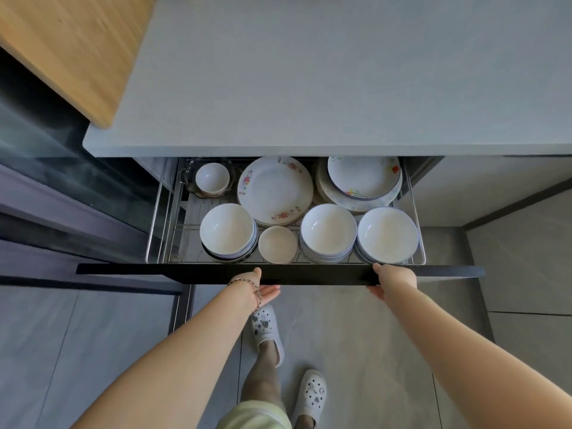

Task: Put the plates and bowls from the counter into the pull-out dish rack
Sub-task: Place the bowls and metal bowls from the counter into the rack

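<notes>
The pull-out dish rack (153, 230) stands open under the grey counter (309, 88). At its back lie a floral plate stack (275, 190), a second plate stack (363, 178) and a small bowl (212, 178) inside a glass dish. Along its front sit three stacks of white bowls (227, 230) (328, 232) (387, 235) and a cream bowl (277, 244). My left hand (260, 286) and my right hand (393, 280) both hold the black drawer front (309, 274), thumbs on its top edge and fingers underneath.
A wooden board (71, 48) lies on the counter's far left. Left of the rack is a dark glass-fronted cabinet (46, 168). My feet in white clogs (266, 329) stand on the grey tiled floor just below the drawer front.
</notes>
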The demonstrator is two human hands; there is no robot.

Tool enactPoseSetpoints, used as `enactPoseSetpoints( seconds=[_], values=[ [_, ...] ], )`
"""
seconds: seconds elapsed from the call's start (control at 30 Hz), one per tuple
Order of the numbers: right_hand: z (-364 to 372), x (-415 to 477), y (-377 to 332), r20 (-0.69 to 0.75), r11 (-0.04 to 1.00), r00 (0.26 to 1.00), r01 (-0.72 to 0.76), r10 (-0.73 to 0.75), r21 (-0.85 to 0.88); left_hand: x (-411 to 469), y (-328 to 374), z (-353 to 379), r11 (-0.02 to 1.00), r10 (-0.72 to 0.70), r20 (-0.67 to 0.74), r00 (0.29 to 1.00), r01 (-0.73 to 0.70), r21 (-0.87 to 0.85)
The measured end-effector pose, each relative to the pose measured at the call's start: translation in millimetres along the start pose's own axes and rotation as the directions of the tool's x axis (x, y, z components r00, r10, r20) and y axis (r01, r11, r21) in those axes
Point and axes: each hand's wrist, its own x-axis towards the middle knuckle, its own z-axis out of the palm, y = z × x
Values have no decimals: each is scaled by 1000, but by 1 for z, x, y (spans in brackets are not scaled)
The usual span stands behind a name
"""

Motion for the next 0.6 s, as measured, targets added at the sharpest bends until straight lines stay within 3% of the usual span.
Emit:
enactPoseSetpoints(
  seconds=[0.3, 0.47, 0.6],
  values=[
    [31, 18, -84, -41, 999, 999, 20, -22, -47, 15, 90, 50, 997, -74, -11, 997, 74, 0],
    [43, 36, -135, 14, 991, 998, -56, 55, 120, 15, 132, 79, 997, -67, 25, 997, 68, -42],
    [51, 49, -163, 104, 987, 994, -56, 41, 149, 15, 151, 95, 997, 19, 42, 999, -16, -70]
  ],
)
